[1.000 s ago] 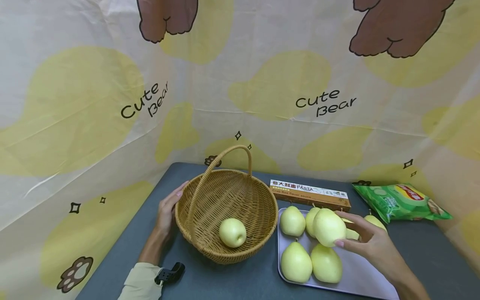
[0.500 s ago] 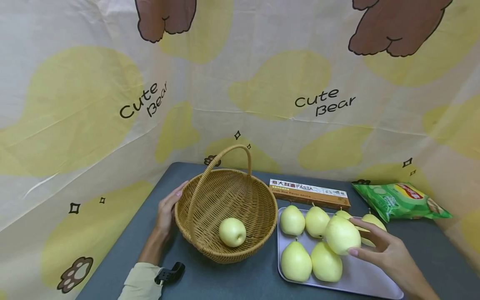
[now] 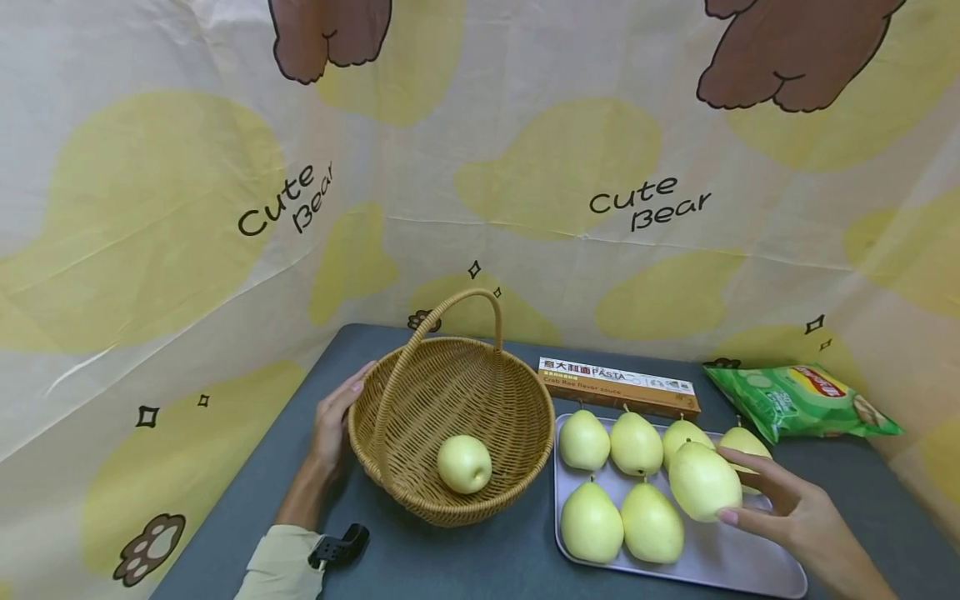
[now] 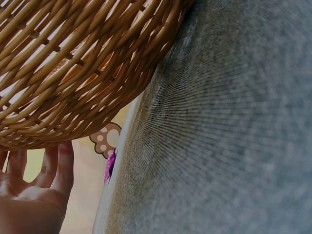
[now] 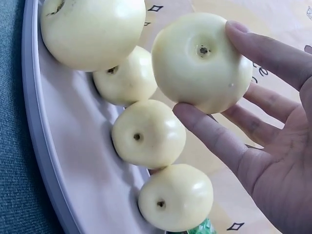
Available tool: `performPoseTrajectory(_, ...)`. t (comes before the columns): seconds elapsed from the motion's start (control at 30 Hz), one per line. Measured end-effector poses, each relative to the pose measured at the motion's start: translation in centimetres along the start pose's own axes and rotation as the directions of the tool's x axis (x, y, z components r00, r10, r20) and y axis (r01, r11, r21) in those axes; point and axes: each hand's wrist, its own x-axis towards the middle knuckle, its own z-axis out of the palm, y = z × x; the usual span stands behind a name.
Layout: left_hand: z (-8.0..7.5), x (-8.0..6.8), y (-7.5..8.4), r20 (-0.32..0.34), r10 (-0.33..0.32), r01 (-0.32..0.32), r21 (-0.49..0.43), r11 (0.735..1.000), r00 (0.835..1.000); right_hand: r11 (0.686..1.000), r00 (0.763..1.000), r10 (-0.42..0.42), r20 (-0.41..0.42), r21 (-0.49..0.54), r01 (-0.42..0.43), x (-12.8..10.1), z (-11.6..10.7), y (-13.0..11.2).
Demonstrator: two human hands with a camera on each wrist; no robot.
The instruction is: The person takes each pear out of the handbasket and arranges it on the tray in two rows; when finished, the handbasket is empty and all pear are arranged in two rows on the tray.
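Observation:
My right hand (image 3: 798,512) pinches a pale yellow-green pear (image 3: 703,483) between thumb and fingers, above the right part of a lilac tray (image 3: 723,554). In the right wrist view this pear (image 5: 195,73) has its dimpled bottom facing the camera. Several more pears (image 3: 584,442) stand on the tray in two rows. My left hand (image 3: 330,425) rests against the left side of a wicker basket (image 3: 450,383), whose mouth tilts toward me. One pear (image 3: 464,464) lies inside it. The left wrist view shows extended fingers (image 4: 65,163) touching the wickerwork.
Behind the tray lies a long pasta box (image 3: 618,390). A green chip bag (image 3: 806,404) lies at the back right of the dark table (image 3: 420,567). The basket's arched handle (image 3: 408,358) rises above its rim. A printed cloth (image 3: 525,167) hangs behind.
My right hand has moved right and nearer to me, carrying its pear past the pears at the left of the tray. My left hand and the basket have stayed in place.

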Motion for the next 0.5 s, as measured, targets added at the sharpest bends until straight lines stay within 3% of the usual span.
performPoseTrajectory(0.23, 0.1, 0.0, 0.1, 0.007, 0.007, -0.007, 0.006, 1.000, 1.000, 0.995, 0.997, 0.074, 0.010, -0.060, -0.073, -0.2, -0.6, 0.8)
performPoseTrajectory(0.5, 0.1, 0.1, -0.1, -0.015, 0.001, -0.001, 0.004, 1.000, 1.000, 0.998, 0.999, 0.000, 0.053, -0.070, 0.004, -0.5, -1.1, 1.5)
